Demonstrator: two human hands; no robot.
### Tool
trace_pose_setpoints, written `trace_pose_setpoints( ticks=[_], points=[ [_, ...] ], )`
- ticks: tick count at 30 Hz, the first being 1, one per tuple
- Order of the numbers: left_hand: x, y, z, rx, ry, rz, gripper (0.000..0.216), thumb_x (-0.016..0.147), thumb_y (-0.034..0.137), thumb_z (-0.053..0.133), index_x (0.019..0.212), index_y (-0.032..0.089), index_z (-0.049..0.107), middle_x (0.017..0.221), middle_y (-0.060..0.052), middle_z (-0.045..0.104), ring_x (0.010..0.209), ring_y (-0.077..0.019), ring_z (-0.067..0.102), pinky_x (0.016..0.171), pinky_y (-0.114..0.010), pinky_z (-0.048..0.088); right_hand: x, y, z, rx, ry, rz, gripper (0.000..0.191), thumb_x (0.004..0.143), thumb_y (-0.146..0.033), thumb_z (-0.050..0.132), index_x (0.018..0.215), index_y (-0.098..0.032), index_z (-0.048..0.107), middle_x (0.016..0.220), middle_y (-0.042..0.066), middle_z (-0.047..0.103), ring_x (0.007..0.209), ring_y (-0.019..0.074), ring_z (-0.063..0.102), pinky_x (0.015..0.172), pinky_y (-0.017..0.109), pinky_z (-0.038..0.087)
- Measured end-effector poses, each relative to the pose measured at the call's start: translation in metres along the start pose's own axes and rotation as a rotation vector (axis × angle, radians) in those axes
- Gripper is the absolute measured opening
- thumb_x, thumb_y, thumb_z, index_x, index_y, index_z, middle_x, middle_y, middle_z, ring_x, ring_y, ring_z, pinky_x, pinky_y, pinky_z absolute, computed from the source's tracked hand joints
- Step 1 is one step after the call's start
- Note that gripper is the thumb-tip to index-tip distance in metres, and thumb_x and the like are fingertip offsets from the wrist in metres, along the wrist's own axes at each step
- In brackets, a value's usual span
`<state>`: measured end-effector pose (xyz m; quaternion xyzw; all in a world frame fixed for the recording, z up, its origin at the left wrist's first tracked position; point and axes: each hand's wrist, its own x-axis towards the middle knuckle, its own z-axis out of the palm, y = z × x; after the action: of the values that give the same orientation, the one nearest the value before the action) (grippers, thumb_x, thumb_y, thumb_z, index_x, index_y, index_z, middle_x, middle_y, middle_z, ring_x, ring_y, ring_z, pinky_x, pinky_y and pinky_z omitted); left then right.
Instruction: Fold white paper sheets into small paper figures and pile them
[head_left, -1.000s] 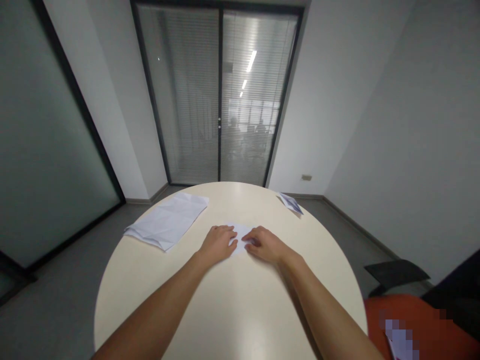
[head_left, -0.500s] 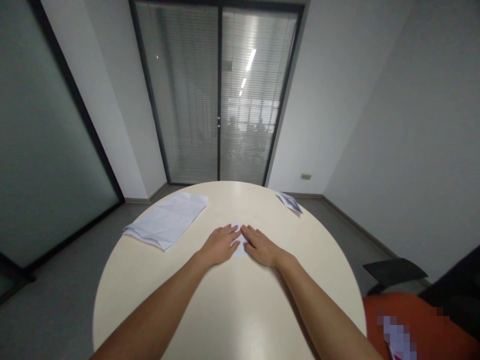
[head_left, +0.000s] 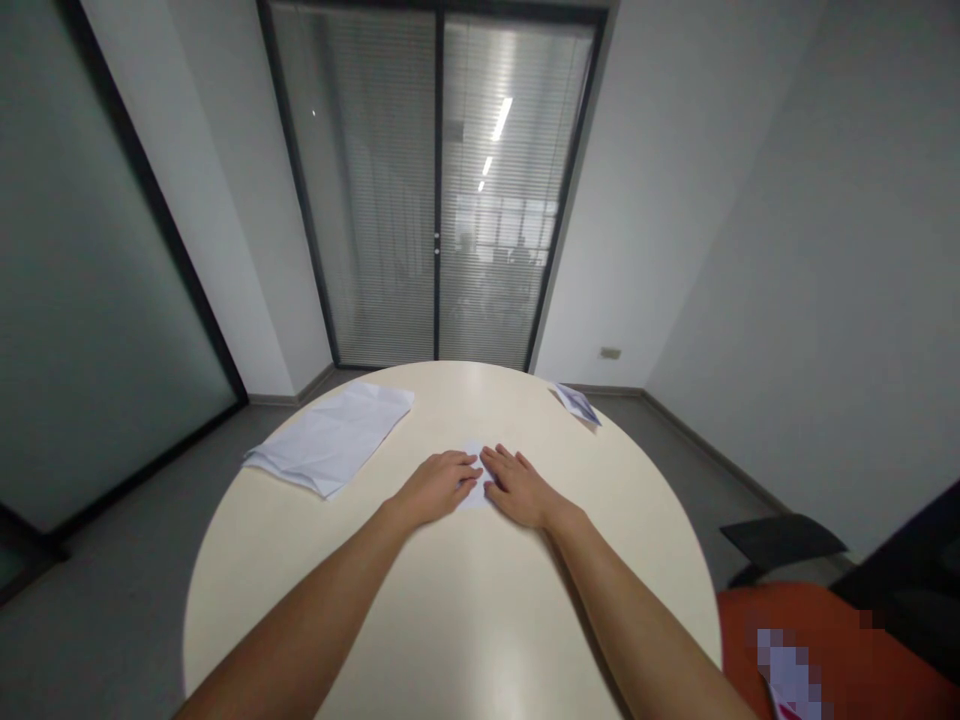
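Note:
A small white piece of paper [head_left: 474,499] lies on the round cream table [head_left: 450,620], partly hidden under my hands. My left hand [head_left: 439,487] rests on its left side, palm down, with fingers stretched toward the middle and the thumb close to them. On the right side, my right hand [head_left: 521,488] lies flat, its fingers extended forward and the thumb apart. The fingertips of both hands are close together over the paper. Neither hand appears to grip it.
Creased white sheets [head_left: 334,440] lie near the table's left edge. A folded printed paper [head_left: 576,405] sits at the far right edge. An orange chair [head_left: 825,640] with a black armrest [head_left: 784,540] stands at the right. Beyond the table is a glass door [head_left: 435,200] with blinds.
The left fingers have drawn closer together and the left thumb has moved nearer to them. My right hand stays nearly in place on the paper. The view has shifted slightly.

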<state>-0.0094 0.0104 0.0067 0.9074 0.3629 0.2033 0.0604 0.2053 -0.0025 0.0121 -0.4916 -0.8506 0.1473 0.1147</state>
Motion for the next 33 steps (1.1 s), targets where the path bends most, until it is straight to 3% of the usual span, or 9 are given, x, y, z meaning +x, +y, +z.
trace_pose_setpoints(
  ticks=[4, 10, 21, 33],
  points=[
    [-0.002, 0.001, -0.006, -0.031, -0.026, 0.03, 0.033, 0.101, 0.033, 0.046, 0.123, 0.026, 0.07, 0.137, -0.006, 0.063, 0.126, -0.0225, 0.056, 0.11, -0.039, 0.042, 0.001, 0.0, -0.001, 0.009, 0.017, -0.01, 0.056, 0.101, -0.036, 0.032, 0.154, -0.017, 0.04, 0.161, 0.009, 0.032, 0.151, 0.0286, 0.022, 0.123, 0.054, 0.015],
    [-0.007, 0.005, -0.012, -0.102, -0.088, 0.083, 0.033, 0.099, 0.038, 0.051, 0.123, 0.027, 0.07, 0.143, -0.005, 0.058, 0.132, -0.0226, 0.052, 0.113, -0.038, 0.039, 0.009, 0.011, 0.002, 0.031, 0.071, -0.042, 0.053, 0.104, -0.036, 0.027, 0.147, -0.016, 0.049, 0.156, 0.009, 0.042, 0.149, 0.0279, 0.03, 0.121, 0.052, 0.025],
    [-0.007, 0.015, -0.02, -0.116, -0.138, 0.154, 0.039, 0.089, 0.048, 0.064, 0.123, 0.028, 0.071, 0.146, -0.005, 0.056, 0.133, -0.026, 0.052, 0.114, -0.037, 0.039, 0.016, 0.024, 0.006, 0.007, 0.132, -0.145, 0.049, 0.099, -0.027, 0.036, 0.142, -0.013, 0.054, 0.152, 0.011, 0.049, 0.147, 0.0285, 0.033, 0.122, 0.049, 0.027],
    [-0.006, 0.018, -0.013, -0.131, -0.073, 0.085, 0.036, 0.097, 0.039, 0.052, 0.128, 0.022, 0.06, 0.135, -0.007, 0.063, 0.128, -0.0243, 0.055, 0.111, -0.039, 0.042, 0.022, 0.033, 0.012, -0.008, 0.179, -0.207, 0.051, 0.093, -0.019, 0.042, 0.143, -0.015, 0.052, 0.147, 0.01, 0.054, 0.143, 0.0289, 0.04, 0.12, 0.051, 0.032]
  ],
)
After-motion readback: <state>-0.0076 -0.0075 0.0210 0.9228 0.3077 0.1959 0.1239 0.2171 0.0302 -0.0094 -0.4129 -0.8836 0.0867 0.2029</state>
